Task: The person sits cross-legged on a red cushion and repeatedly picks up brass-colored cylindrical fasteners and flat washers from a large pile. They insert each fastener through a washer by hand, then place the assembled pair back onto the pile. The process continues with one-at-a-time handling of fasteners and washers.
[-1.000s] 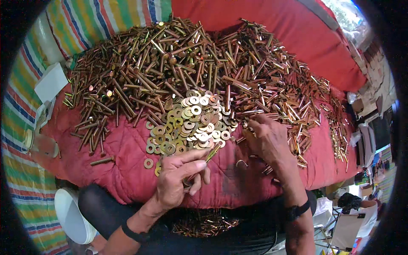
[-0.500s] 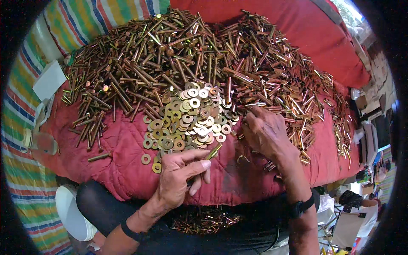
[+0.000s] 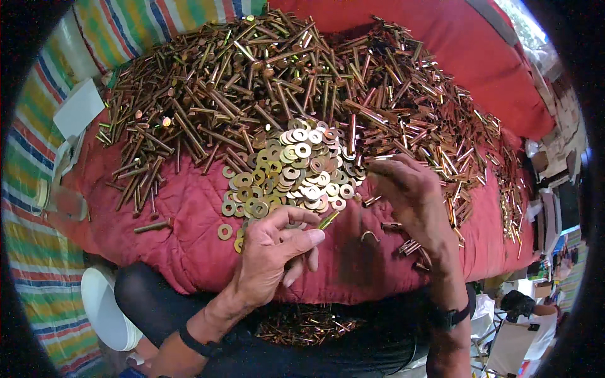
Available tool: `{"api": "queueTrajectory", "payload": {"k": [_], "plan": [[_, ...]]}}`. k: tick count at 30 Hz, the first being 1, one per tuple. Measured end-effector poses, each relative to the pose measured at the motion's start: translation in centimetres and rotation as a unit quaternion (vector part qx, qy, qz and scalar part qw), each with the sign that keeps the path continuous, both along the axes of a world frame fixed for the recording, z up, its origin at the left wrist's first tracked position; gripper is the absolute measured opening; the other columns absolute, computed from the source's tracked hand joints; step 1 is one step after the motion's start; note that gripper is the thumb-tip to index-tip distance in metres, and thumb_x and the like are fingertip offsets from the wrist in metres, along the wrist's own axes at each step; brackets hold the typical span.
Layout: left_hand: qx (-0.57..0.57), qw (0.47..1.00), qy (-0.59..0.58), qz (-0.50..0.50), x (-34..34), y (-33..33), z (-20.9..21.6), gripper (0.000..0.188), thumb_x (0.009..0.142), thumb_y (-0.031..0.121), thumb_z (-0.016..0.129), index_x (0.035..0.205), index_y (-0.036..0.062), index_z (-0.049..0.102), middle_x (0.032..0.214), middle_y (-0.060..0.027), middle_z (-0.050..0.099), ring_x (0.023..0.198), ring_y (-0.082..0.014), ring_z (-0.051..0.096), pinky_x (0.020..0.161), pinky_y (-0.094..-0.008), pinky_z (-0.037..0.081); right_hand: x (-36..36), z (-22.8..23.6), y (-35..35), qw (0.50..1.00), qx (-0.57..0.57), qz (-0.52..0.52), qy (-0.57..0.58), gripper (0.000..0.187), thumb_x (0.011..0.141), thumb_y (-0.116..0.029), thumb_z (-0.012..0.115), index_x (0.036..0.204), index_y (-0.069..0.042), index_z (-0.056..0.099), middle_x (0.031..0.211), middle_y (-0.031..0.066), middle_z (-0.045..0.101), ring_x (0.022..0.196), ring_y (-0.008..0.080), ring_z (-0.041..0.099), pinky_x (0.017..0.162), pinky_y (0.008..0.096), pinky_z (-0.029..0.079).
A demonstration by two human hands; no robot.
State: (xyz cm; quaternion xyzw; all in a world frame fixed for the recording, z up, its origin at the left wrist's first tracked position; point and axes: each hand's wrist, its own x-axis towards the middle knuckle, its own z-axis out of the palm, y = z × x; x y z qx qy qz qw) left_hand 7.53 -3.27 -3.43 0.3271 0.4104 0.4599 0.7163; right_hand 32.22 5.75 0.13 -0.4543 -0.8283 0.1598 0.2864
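Between the thumb and forefinger of my left hand (image 3: 277,246) is a short gold-coloured metal sleeve (image 3: 328,219), its end pointing up and to the right. My right hand (image 3: 413,198) hovers over the near edge of the right-hand pile, fingers bent and blurred; whether anything is in them I cannot make out. A heap of flat washers (image 3: 302,165) lies just beyond my left hand. Behind it and to the left spreads a big pile of long bolts (image 3: 208,94). Loose metal sleeves (image 3: 441,148) are heaped on the right.
Everything lies on a red quilted cloth (image 3: 195,242). One bolt (image 3: 153,226) rests apart at the left, near a clear jar (image 3: 66,203). Below, between my legs, more metal pieces (image 3: 305,326) are gathered. A white bucket (image 3: 104,309) stands at the lower left.
My right hand has lifted slightly off the sleeves, its fingers rising. The left hand still holds its sleeve, tilted much as before. The whole view has shifted a little.
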Motion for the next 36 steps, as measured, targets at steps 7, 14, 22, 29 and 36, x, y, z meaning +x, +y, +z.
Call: {"api": "queueTrajectory", "payload": {"k": [7, 14, 22, 29, 36], "plan": [[0.007, 1.0, -0.014, -0.025, -0.4, 0.0, 0.1, 0.017, 0.099, 0.009, 0.07, 0.11, -0.0034, 0.073, 0.076, -0.0117, 0.072, 0.047, -0.0095, 0.057, 0.04, -0.0199, 0.038, -0.4, 2.3, -3.7, 0.938, -0.242, 0.086, 0.232, 0.028, 0.083, 0.006, 0.075, 0.111, 0.002, 0.077, 0.099, 0.0103, 0.072, 0.093, 0.0179, 0.07, 0.082, 0.0312, 0.055], [-0.036, 0.996, -0.052, -0.057, -0.8, -0.2, 0.6, 0.018, 0.099, 0.013, 0.073, 0.1, -0.0038, 0.077, 0.071, -0.0048, 0.068, 0.048, -0.0041, 0.05, 0.043, -0.0184, 0.034, -0.6, 1.6, -5.3, 0.968, -0.142, 0.138, 0.153, 0.042, 0.079, 0.004, 0.084, 0.119, -0.006, 0.076, 0.108, 0.0112, 0.072, 0.099, 0.0247, 0.072, 0.084, 0.0337, 0.057], [0.038, 0.995, 0.07, -0.063, -0.9, -0.3, 1.0, 0.016, 0.096, 0.013, 0.075, 0.096, -0.0022, 0.079, 0.069, -0.0021, 0.067, 0.052, -0.0056, 0.053, 0.048, -0.0242, 0.037, -0.8, 1.6, -6.2, 0.984, -0.082, 0.135, 0.085, 0.021, 0.09, -0.004, 0.077, 0.109, 0.003, 0.073, 0.088, 0.0084, 0.071, 0.077, 0.0183, 0.073, 0.064, 0.0305, 0.056], [0.499, 0.767, 0.399, 0.066, -0.6, -0.5, 1.3, 0.018, 0.079, 0.011, 0.087, 0.093, 0.0041, 0.078, 0.064, -0.0087, 0.063, 0.054, -0.0234, 0.064, 0.05, -0.0362, 0.046, -1.3, 1.7, -6.9, 0.946, -0.251, 0.081, 0.189, 0.019, 0.099, -0.011, 0.072, 0.11, 0.005, 0.071, 0.084, 0.0078, 0.07, 0.063, 0.0154, 0.07, 0.056, 0.0291, 0.053], [0.618, 0.634, 0.457, 0.092, -0.9, -0.8, 0.8, 0.037, 0.073, 0.009, 0.089, 0.107, 0.0047, 0.077, 0.071, -0.002, 0.065, 0.05, -0.0183, 0.057, 0.046, -0.0331, 0.041, -1.2, 1.9, -7.1, 0.907, -0.355, 0.061, 0.217, 0.024, 0.105, -0.021, 0.068, 0.111, 0.002, 0.068, 0.079, 0.0061, 0.064, 0.063, 0.014, 0.062, 0.057, 0.0321, 0.048]]}}
